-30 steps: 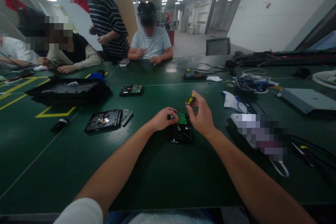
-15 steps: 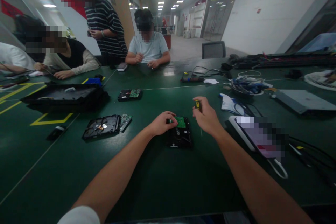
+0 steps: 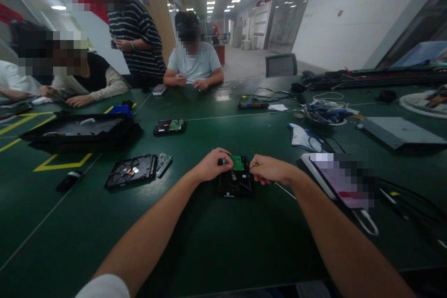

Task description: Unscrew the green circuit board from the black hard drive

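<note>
A black hard drive point(image 3: 235, 187) with a green circuit board point(image 3: 238, 163) on its upper part lies flat on the table in front of me. From the left, my left hand point(image 3: 215, 164) grips it with curled fingers, the thumb by the board's left edge. My right hand point(image 3: 268, 169) is closed around a screwdriver point(image 3: 286, 191) at the drive's right side. The yellow-and-black handle is mostly hidden in the fist, while the thin metal shaft points back toward me, to the lower right. Whether the right fingertips touch the drive I cannot tell.
An opened hard drive point(image 3: 132, 171) and a loose circuit board point(image 3: 163, 164) lie left. Beyond are another drive point(image 3: 169, 126) and a black tray point(image 3: 80, 130). Right are a phone point(image 3: 340, 179), cables and a grey metal box point(image 3: 401, 131). Several people are across the table.
My right hand has come down and left to the drive's edge. The screwdriver has turned, its shaft now pointing back to the lower right. My left hand keeps its place on the drive.
</note>
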Demonstrator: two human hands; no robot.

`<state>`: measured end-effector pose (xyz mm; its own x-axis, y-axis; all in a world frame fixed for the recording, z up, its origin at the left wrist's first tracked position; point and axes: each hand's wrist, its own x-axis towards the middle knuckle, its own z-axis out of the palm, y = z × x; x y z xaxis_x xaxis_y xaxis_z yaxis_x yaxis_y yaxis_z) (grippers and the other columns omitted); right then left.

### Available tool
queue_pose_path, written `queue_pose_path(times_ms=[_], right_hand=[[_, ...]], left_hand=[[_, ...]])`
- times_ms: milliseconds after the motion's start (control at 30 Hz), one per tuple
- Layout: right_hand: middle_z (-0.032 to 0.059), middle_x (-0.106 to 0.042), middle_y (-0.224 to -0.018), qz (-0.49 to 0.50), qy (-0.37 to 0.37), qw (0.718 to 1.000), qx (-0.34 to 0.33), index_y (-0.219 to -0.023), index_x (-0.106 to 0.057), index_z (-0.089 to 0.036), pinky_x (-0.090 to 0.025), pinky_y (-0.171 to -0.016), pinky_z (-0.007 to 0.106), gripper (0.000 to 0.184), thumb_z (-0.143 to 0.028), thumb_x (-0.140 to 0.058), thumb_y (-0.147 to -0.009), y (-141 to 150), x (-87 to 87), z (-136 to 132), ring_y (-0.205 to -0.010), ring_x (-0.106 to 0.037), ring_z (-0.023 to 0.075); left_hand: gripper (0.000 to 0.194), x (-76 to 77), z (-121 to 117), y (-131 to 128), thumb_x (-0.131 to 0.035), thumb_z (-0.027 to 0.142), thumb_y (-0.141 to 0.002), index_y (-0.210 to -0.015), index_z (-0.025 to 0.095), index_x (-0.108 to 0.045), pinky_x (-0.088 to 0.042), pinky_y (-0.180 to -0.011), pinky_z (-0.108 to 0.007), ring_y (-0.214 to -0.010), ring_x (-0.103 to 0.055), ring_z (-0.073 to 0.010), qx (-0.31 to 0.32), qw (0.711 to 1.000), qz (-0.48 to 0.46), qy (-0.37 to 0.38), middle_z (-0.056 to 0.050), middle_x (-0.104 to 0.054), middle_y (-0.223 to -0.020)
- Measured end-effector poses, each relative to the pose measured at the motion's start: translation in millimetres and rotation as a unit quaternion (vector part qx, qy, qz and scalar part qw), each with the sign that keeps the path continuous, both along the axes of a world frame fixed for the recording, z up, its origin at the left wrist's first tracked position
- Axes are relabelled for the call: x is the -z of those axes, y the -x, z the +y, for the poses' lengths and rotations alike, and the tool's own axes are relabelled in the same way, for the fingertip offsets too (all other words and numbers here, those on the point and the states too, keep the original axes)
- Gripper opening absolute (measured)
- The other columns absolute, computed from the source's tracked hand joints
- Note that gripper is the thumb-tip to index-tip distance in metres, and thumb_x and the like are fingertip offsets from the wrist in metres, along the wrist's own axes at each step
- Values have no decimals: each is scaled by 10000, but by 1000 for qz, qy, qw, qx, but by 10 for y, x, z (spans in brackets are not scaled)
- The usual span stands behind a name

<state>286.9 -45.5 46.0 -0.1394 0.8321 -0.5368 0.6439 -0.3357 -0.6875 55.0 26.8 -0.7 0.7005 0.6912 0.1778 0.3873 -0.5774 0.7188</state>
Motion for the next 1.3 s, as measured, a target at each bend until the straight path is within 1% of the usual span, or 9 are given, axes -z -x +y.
queue_pose_path(times_ms=[33, 167, 300, 433, 600, 833, 1000, 1300], right_hand=[[-35, -622, -636, -2, -1, 1000, -7, -917, -530, -190, -339, -407, 183, 73, -127, -493, -915, 3, -10, 1, -460, -523, 74], [-30, -602, -618, -9, -2, 999, -32, -792, -551, -182, -311, -395, 187, 164, -140, -472, -930, -2, -13, 14, -445, -496, 66], [-36, -553, -565, -9, 32, 998, -57, -738, -557, -173, -277, -372, 201, 243, -198, -466, -961, -22, 29, 38, -405, -462, 65], [-41, -558, -574, 20, 35, 996, -74, -759, -567, -170, -287, -376, 195, 242, -214, -456, -970, -56, 76, 58, -405, -486, 61], [-51, -556, -571, 40, 34, 996, -75, -780, -558, -176, -295, -378, 187, 166, -163, -484, -928, -91, 107, 58, -413, -521, 64], [-50, -555, -578, 33, 41, 996, -70, -792, -558, -177, -285, -374, 186, 152, -149, -481, -920, -73, 92, 50, -405, -519, 64], [-44, -565, -594, 29, 34, 996, -73, -798, -564, -176, -286, -375, 192, 135, -174, -511, -922, -77, 99, 51, -408, -514, 67], [-38, -559, -580, 21, 41, 997, -64, -788, -561, -168, -308, -383, 189, 234, -187, -441, -987, -56, 92, 50, -416, -526, 69]], left_hand=[[56, -5, -4, -2, -726, 236, -891, -905, 202, -770, -454, -1085, -478, -1197, -608, -259, -1, 1000, 0, 3, -105, -635, -1249], [49, -17, -21, -11, -728, 221, -887, -893, 193, -767, -463, -1072, -476, -1174, -613, -256, -6, 1000, -8, 14, -113, -636, -1243], [42, -18, -24, -13, -732, 207, -881, -891, 192, -771, -461, -1072, -474, -1174, -614, -256, -4, 1000, -15, 15, -114, -641, -1232], [48, -17, -21, -8, -729, 220, -888, -892, 198, -772, -455, -1075, -484, -1176, -613, -259, -4, 1000, -13, 11, -110, -649, -1226], [40, -7, -12, -8, -735, 218, -884, -885, 203, -772, -441, -1089, -478, -1184, -615, -259, 0, 1000, -13, 2, -104, -654, -1221], [40, 13, 4, -4, -733, 225, -890, -899, 206, -766, -446, -1088, -473, -1202, -607, -255, 0, 1000, -11, 1, -99, -650, -1225], [50, 21, 16, -6, -733, 242, -893, -899, 206, -766, -445, -1087, -470, -1188, -610, -256, 4, 1000, -9, 4, -94, -656, -1224], [58, 17, 26, -5, -738, 249, -889, -901, 206, -775, -440, -1096, -468, -1199, -606, -259, 7, 1000, -2, 6, -103, -645, -1239]])
